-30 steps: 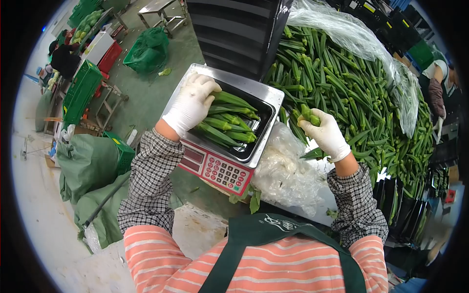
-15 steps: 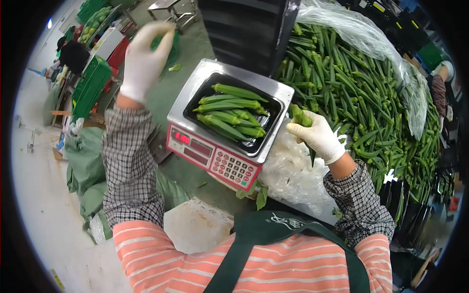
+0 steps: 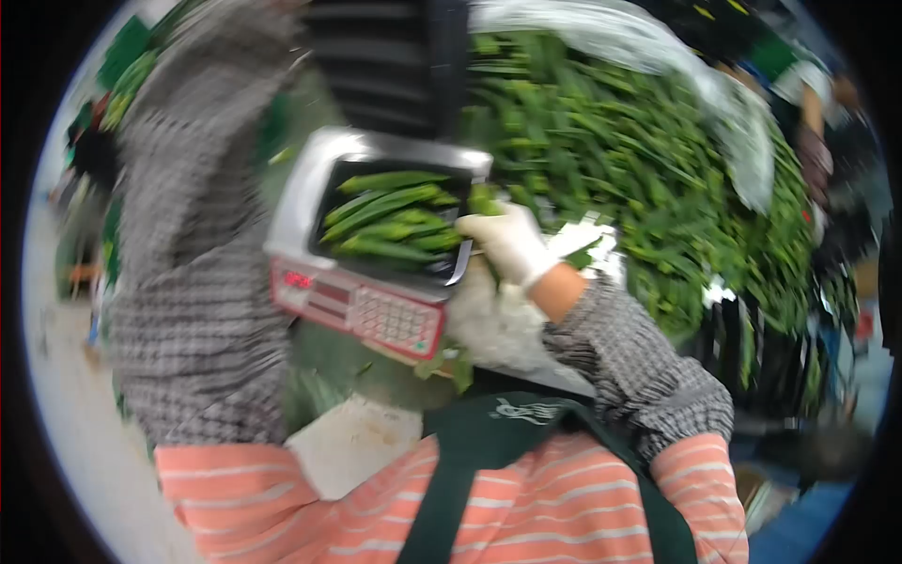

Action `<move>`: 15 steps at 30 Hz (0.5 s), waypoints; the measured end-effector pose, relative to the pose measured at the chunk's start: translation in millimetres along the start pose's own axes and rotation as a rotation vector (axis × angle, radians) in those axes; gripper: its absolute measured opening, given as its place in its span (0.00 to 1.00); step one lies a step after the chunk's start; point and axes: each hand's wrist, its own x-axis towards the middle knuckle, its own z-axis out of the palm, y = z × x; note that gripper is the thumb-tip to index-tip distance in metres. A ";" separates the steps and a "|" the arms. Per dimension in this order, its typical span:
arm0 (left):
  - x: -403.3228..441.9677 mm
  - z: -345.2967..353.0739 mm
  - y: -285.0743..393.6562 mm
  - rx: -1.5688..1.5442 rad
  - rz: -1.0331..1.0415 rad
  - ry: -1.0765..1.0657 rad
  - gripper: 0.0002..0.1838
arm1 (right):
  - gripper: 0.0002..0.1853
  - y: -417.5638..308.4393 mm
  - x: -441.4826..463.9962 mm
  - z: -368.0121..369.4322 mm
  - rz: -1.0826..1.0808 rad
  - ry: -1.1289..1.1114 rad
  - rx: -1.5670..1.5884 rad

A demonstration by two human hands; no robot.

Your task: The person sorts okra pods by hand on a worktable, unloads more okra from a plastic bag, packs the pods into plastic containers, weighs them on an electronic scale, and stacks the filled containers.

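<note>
My right hand (image 3: 510, 242), in a white glove, is closed on some okra (image 3: 483, 199) at the right edge of the scale. A black tray (image 3: 335, 193) holding several okra pods (image 3: 395, 209) rests on the silver platform of the scale (image 3: 303, 202), whose red keypad panel faces me. My left hand is out of view; only its checked sleeve (image 3: 202, 216) shows, reaching up past the scale's left side. The view is blurred by motion.
A large okra pile (image 3: 639, 160) lies at the right under clear plastic sheeting (image 3: 742, 132). Crumpled plastic bags (image 3: 498, 324) lie beside the scale. Black stacked trays (image 3: 381, 70) stand behind it. Another person's arm (image 3: 811, 122) shows at the far right.
My left hand has lifted off the tray's okra and gone up out of view. My right hand, still holding okra, has come closer to the tray. The whole view has shifted.
</note>
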 end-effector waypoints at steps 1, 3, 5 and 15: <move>6.6 -3.0 -3.8 -0.027 -0.001 -0.065 0.21 | 0.12 -2.4 -4.6 -8.6 -0.043 -0.024 -0.034; 30.4 13.1 -46.9 -0.110 0.151 -0.204 0.18 | 0.12 -4.0 -18.4 -28.3 -0.018 0.078 -0.118; 44.0 17.1 -76.2 -0.041 0.064 -0.257 0.18 | 0.11 4.9 -34.2 -54.5 0.052 0.102 0.129; 14.8 -59.9 42.9 -0.062 -0.321 0.213 0.24 | 0.12 -7.2 -242.5 -257.8 -0.266 0.817 0.357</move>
